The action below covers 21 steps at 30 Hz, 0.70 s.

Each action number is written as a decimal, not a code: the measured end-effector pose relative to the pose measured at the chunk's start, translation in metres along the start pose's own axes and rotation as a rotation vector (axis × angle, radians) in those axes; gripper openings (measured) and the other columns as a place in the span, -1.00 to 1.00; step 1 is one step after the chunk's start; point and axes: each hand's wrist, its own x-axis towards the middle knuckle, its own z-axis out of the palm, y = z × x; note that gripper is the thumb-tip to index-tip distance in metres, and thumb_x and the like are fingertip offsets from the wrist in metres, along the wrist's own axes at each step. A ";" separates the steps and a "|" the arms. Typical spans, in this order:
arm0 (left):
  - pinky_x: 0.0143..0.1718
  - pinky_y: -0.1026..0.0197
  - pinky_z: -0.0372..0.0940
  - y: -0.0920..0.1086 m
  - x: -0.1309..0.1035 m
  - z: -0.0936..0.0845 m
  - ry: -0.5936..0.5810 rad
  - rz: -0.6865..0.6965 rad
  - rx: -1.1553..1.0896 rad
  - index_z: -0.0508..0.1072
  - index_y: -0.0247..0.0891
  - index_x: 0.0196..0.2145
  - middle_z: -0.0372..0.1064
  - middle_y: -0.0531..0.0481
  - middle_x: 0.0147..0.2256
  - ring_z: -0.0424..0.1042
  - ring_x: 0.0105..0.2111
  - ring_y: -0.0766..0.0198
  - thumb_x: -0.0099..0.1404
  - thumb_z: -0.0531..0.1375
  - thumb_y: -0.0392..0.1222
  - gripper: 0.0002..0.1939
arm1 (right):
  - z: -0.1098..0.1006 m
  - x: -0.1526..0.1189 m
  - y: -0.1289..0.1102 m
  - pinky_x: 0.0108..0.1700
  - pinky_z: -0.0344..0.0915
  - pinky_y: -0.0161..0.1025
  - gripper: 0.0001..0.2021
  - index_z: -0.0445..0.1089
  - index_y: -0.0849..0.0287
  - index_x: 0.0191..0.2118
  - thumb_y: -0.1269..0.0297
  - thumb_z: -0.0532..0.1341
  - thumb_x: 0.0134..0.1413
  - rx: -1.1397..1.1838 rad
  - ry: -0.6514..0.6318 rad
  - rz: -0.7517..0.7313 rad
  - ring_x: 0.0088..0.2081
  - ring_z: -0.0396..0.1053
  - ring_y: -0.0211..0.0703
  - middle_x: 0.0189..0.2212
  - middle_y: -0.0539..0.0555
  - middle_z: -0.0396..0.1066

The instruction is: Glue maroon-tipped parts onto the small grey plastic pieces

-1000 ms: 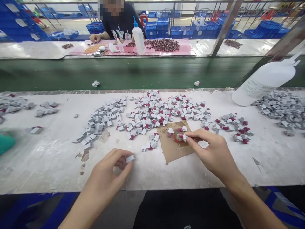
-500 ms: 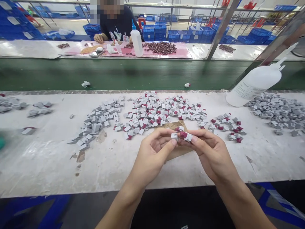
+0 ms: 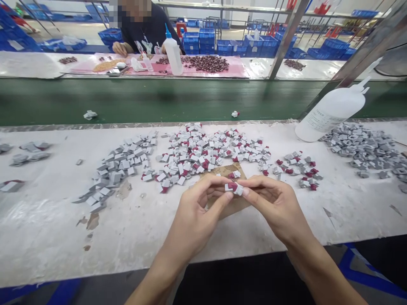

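Between the fingertips of both hands is a small grey and dark red piece (image 3: 233, 187). My left hand (image 3: 203, 203) pinches its grey left end, and my right hand (image 3: 273, 201) pinches its grey right end. The parts touch each other at the dark red middle. Just beyond the fingers, another grey and red piece (image 3: 234, 174) lies on a brown card (image 3: 237, 207), which the hands partly cover. Past the card spreads a pile of grey and red pieces (image 3: 193, 152).
Plain grey blocks (image 3: 124, 159) lie left of the pile, and more grey parts (image 3: 362, 146) at the right. A large white bottle (image 3: 330, 112) leans near a metal post (image 3: 289, 40). Beyond the green belt (image 3: 159, 99), a person (image 3: 143, 31) sits at another table.
The grey part in my left hand and the red and grey part in my right have come together. The view has shifted, so the table's things appear farther left.
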 end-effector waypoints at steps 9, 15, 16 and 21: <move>-0.09 0.09 0.58 0.020 0.056 -0.045 0.068 0.000 0.243 0.63 -0.15 -0.10 0.65 -0.06 -0.16 0.66 -0.13 0.09 0.41 0.42 -0.06 -0.82 | -0.006 0.130 -0.037 -0.16 0.69 -0.06 -0.72 0.74 0.04 0.17 0.19 0.37 0.48 -0.681 -0.166 -0.084 -0.24 0.73 -0.01 -0.04 0.15 0.79; -0.13 0.11 0.47 0.018 0.134 -0.041 0.208 0.030 0.442 0.59 -0.20 -0.05 0.60 -0.09 -0.15 0.57 -0.16 0.13 0.37 0.31 -0.28 -0.80 | 0.015 0.289 -0.010 0.32 0.55 0.21 -0.67 0.59 0.14 0.29 0.22 0.40 0.53 -0.935 -0.030 -0.106 0.27 0.57 0.17 0.38 0.27 0.52; -0.11 0.12 0.47 0.017 0.148 -0.038 0.194 0.027 0.467 0.60 -0.20 -0.04 0.60 -0.09 -0.14 0.57 -0.14 0.13 0.37 0.30 -0.32 -0.78 | 0.018 0.304 -0.003 0.29 0.57 0.22 -0.63 0.56 0.12 0.31 0.14 0.42 0.53 -0.947 -0.044 -0.094 0.26 0.57 0.15 0.37 0.24 0.52; 0.00 0.09 0.47 0.006 0.222 -0.030 0.170 -0.044 0.567 0.57 -0.21 -0.19 0.63 -0.12 -0.14 0.60 -0.09 0.09 0.30 0.34 -0.48 -0.80 | 0.008 0.329 0.004 0.20 0.62 0.14 -0.64 0.57 0.14 0.25 0.10 0.43 0.52 -0.914 -0.048 -0.034 0.16 0.62 0.09 0.24 0.20 0.60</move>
